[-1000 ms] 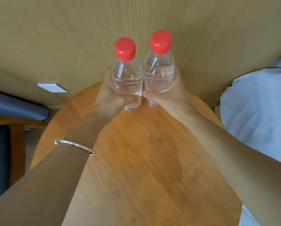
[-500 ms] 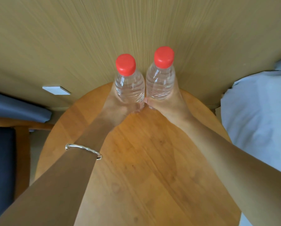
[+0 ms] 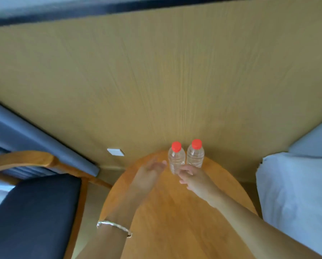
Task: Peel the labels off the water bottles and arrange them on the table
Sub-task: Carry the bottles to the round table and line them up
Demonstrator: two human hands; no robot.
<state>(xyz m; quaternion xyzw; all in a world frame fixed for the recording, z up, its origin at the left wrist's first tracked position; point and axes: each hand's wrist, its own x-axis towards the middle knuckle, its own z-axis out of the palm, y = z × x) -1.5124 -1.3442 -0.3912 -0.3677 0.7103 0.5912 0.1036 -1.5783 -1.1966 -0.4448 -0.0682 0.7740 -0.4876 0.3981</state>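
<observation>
Two clear, label-free water bottles with red caps stand upright side by side at the far edge of the round wooden table (image 3: 175,221): the left bottle (image 3: 176,159) and the right bottle (image 3: 195,156). My left hand (image 3: 149,174) hovers just left of the left bottle, fingers relaxed, holding nothing. My right hand (image 3: 194,179) is just in front of the bottles, fingers loosely curled, apart from them. A silver bangle (image 3: 114,227) sits on my left wrist.
A wood-panelled wall (image 3: 156,81) rises right behind the table, with a white socket plate (image 3: 115,152) on it. A wooden chair with a dark seat (image 3: 31,212) stands at the left. White bedding (image 3: 296,184) lies at the right.
Both hands held the bottles upright above the table's far edge; now the bottles stand on the table and both hands have let go and drawn back. The camera tilted up.
</observation>
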